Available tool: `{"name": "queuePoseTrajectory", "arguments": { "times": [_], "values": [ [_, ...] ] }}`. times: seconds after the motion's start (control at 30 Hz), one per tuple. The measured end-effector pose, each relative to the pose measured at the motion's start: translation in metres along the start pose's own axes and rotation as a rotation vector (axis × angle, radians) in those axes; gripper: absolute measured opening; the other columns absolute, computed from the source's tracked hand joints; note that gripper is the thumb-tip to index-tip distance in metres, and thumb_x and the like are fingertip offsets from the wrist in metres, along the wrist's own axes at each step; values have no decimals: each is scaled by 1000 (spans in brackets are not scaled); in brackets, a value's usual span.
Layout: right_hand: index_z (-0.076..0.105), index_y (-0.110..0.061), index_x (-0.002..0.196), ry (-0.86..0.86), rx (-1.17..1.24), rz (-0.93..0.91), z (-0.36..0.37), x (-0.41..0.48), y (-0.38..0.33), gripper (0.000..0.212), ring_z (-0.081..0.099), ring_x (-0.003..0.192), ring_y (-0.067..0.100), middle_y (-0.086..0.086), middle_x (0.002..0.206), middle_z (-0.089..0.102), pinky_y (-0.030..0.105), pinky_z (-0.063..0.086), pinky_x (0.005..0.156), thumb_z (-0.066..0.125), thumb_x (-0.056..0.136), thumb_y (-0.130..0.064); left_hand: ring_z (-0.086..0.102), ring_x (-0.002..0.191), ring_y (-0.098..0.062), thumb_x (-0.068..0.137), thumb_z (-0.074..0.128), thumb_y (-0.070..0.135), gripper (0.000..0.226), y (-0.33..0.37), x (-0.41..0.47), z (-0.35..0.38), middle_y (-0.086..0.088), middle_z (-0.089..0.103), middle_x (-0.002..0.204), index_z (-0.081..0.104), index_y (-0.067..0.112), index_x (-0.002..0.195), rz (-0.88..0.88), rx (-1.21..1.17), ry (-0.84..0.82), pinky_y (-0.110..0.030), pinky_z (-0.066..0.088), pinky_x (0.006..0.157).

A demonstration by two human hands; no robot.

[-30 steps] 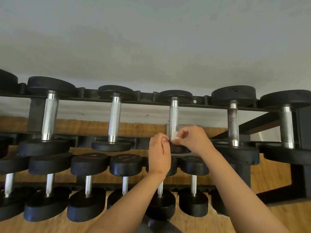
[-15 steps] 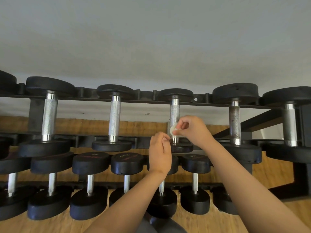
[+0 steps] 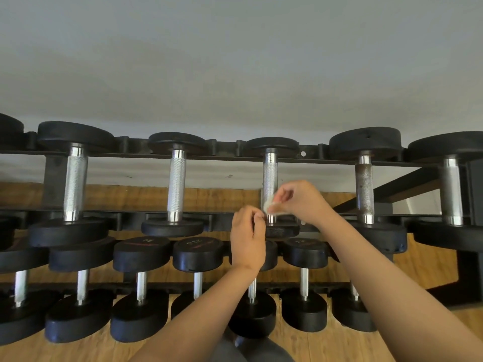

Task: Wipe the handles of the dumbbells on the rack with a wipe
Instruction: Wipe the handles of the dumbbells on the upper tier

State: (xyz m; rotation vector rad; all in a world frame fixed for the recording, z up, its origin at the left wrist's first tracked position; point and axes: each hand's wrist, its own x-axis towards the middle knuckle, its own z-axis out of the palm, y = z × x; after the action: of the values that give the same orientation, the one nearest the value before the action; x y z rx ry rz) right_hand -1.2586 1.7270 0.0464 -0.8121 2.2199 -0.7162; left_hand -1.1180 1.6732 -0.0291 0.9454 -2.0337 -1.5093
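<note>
Under a grey wall (image 3: 235, 61), the right hand (image 3: 300, 202) is pinching the wipe (image 3: 270, 206) low on the handle (image 3: 270, 176), which is running toward twelve o'clock. The curled left hand (image 3: 248, 239) is hovering at the wipe's seven o'clock, hold unclear.

We look down across a wood-plank floor (image 3: 326, 346) to a plain pale grey wall (image 3: 235, 61). Grey clothing (image 3: 227, 354) edges into our lower frame.

20 on dumbbell head (image 3: 142, 254), 22.5 on neighbouring head (image 3: 198, 253)
</note>
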Motion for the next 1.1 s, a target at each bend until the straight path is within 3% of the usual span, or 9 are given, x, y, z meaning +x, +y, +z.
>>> {"name": "queuePoseTrajectory", "arguments": {
  "times": [0.1, 0.23, 0.37, 0.53, 0.63, 0.8, 0.9, 1.1],
  "values": [
    [64, -20, 75, 102, 87, 5, 2, 3, -1, 17, 52, 67, 5, -2, 76, 60, 12, 39, 61, 81, 76, -19, 50, 91, -7, 92, 29, 46, 39, -1, -1, -1, 5, 56, 87, 56, 18, 88, -9, 0, -1, -11, 36, 76],
    [65, -20, 75, -57, 45, -19, 5, -10, 9, 16, 55, 71, 7, -2, 78, 63, 16, 44, 65, 80, 77, -20, 49, 90, -7, 92, 27, 47, 40, -1, -1, -1, 5, 55, 87, 56, 19, 88, 2, 4, -13, -13, 37, 76],
    [65, -16, 80, 174, 217, 3, -3, 15, 3, 16, 54, 74, 10, 4, 82, 63, 19, 44, 69, 80, 77, -21, 50, 91, -7, 92, 26, 45, 41, 2, -1, 0, 4, 56, 87, 56, 18, 88, -7, -10, 18, -15, 38, 78],
    [67, -10, 83, 136, 279, 58, 16, -4, 9, 18, 56, 77, 13, 10, 85, 64, 18, 45, 71, 80, 77, -21, 50, 91, -9, 93, 26, 45, 43, -1, -4, 0, 3, 55, 86, 57, 16, 88, 6, -13, 12, -17, 39, 78],
    [66, -11, 79, 221, 428, 89, 1, 16, -1, 19, 56, 76, 13, 6, 80, 62, 18, 46, 70, 83, 74, -20, 50, 90, -10, 93, 27, 43, 41, 1, 0, 0, 4, 55, 85, 57, 16, 87, -5, -18, 26, -18, 40, 79],
    [62, -15, 79, 321, 565, 160, 17, 7, -6, 17, 52, 76, 10, 4, 84, 58, 4, 41, 57, 79, 79, -18, 50, 88, -9, 93, 27, 43, 36, 2, -5, 0, 6, 54, 83, 54, 21, 84, -13, -33, 10, -16, 39, 78],
    [62, -15, 80, 318, 638, 212, 11, 13, -11, 19, 54, 77, 9, 2, 85, 60, 10, 40, 60, 81, 78, -21, 50, 88, -10, 94, 29, 40, 34, 4, -1, 0, 6, 54, 83, 55, 20, 84, -16, -35, 19, -16, 39, 78],
    [59, -15, 78, 490, 890, 306, 24, 27, -29, 19, 54, 74, 6, -3, 82, 60, 13, 37, 61, 78, 80, -15, 50, 89, -8, 97, 33, 27, 27, 0, -5, 0, 5, 55, 85, 56, 18, 86, -48, -9, 12, -17, 39, 79]
  ]
}}
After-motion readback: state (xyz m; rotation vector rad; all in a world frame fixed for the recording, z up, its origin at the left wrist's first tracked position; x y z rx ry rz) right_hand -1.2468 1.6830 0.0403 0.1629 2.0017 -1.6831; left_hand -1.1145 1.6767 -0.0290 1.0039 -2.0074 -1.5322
